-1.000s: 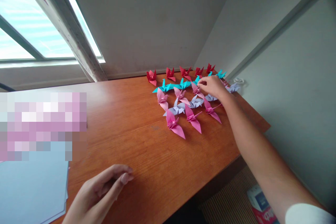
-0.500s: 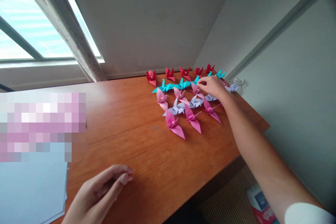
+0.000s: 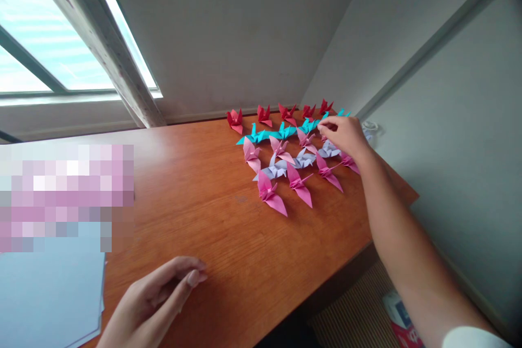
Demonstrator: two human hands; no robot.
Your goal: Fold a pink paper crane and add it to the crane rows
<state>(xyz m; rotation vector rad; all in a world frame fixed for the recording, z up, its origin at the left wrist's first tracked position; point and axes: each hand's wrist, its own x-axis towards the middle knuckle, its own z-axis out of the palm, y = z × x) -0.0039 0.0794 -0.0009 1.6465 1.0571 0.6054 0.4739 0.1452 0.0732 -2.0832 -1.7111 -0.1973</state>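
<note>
Rows of folded paper cranes stand at the far right of the wooden table (image 3: 212, 212): red cranes (image 3: 264, 115) at the back, then teal cranes (image 3: 261, 134), light pink cranes (image 3: 279, 148), lavender cranes (image 3: 302, 159) and deep pink cranes (image 3: 271, 193) in front. My right hand (image 3: 343, 133) reaches over the right end of the rows, fingers pinched together near a teal crane (image 3: 310, 125); what they grip is hidden. My left hand (image 3: 157, 299) rests loosely curled on the near table edge, holding nothing.
A stack of pale blue paper (image 3: 49, 296) lies at the near left, with a blurred patch above it. A window (image 3: 53, 49) fills the upper left. Walls close in behind and to the right. A printed box (image 3: 402, 318) lies on the floor.
My right hand has shifted a little to the right and back along the rows, uncovering a teal crane and a deep pink one. My left hand has stayed still.
</note>
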